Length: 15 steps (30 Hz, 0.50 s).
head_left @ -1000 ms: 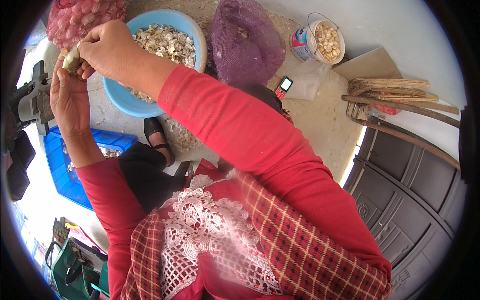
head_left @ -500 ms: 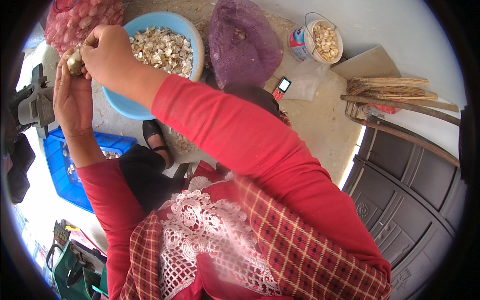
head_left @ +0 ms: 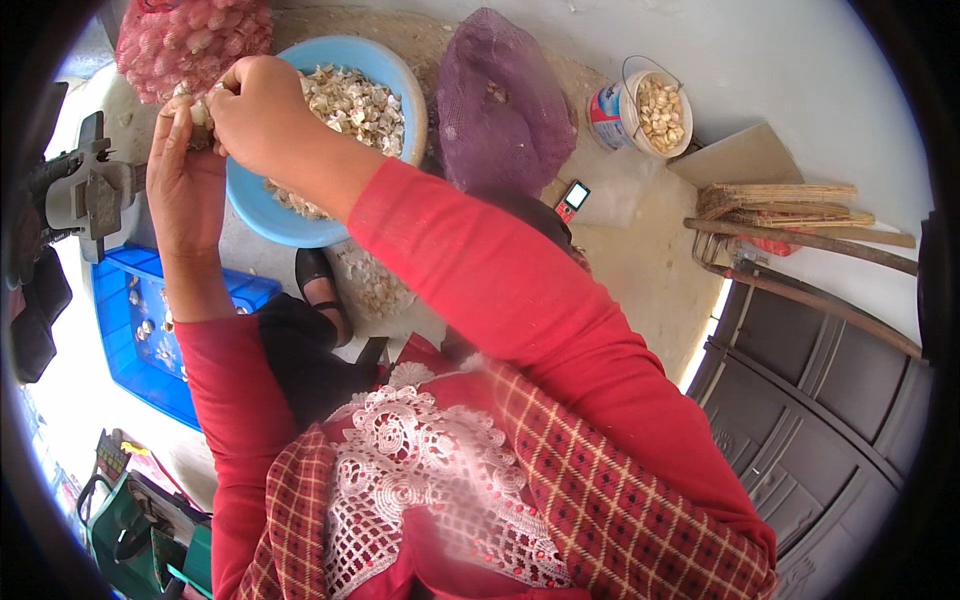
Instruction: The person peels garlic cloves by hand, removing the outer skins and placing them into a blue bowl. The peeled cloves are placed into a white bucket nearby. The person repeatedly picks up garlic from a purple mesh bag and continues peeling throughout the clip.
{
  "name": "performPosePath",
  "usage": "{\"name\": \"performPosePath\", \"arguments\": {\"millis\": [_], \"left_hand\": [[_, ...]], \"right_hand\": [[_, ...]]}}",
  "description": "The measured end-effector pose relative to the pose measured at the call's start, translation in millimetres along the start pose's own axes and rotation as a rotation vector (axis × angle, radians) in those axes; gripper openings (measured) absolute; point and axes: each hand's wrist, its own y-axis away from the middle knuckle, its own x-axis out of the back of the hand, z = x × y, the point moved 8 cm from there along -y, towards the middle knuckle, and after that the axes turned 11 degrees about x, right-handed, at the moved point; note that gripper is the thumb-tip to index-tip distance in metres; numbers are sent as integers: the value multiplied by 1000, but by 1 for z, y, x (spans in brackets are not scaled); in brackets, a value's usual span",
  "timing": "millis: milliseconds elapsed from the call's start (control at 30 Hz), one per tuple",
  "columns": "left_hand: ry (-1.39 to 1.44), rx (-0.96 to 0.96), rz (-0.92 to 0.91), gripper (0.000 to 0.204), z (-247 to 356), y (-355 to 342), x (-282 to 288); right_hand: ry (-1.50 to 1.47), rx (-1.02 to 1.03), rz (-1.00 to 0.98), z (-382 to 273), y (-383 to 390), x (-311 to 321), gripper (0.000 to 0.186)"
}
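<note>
At the upper left, my left hand (head_left: pixel 187 200) is raised with its fingers closed round a pale garlic bulb (head_left: pixel 200 125). My right hand (head_left: pixel 262 108) reaches across from the right, its thumb and forefinger pinched at the bulb's side. Its fingers partly cover the garlic, so I cannot see exactly what they grip. Under and beside my right wrist stands a light blue basin (head_left: pixel 415 125) heaped with dry garlic skins (head_left: pixel 350 105). Just beyond both hands is a pink mesh sack (head_left: pixel 190 50) full of garlic.
A blue plastic tray (head_left: pixel 120 350) with a few garlic pieces lies left of my leg. Behind are a purple mesh sack (head_left: pixel 505 100) and a bucket (head_left: pixel 608 112) of peeled cloves. A red phone (head_left: pixel 572 202) lies on the floor. Tools (head_left: pixel 800 230) lean at the right wall; a machine (head_left: pixel 85 195) stands left.
The whole view has shifted, so most things sit slightly further right and lower. Both hands stay together at the garlic bulb, now with its white top showing above the left fingers.
</note>
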Motion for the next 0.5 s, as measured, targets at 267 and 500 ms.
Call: {"name": "performPosePath", "arguments": {"millis": [267, 500], "left_hand": [[188, 10, -112, 25, 0, 0, -2], [296, 65, -353, 27, -2, -2, 2]], "right_hand": [[-151, -153, -86, -8, 9, 1, 17], [-180, 24, 76, -15, 8, 9, 6]]}}
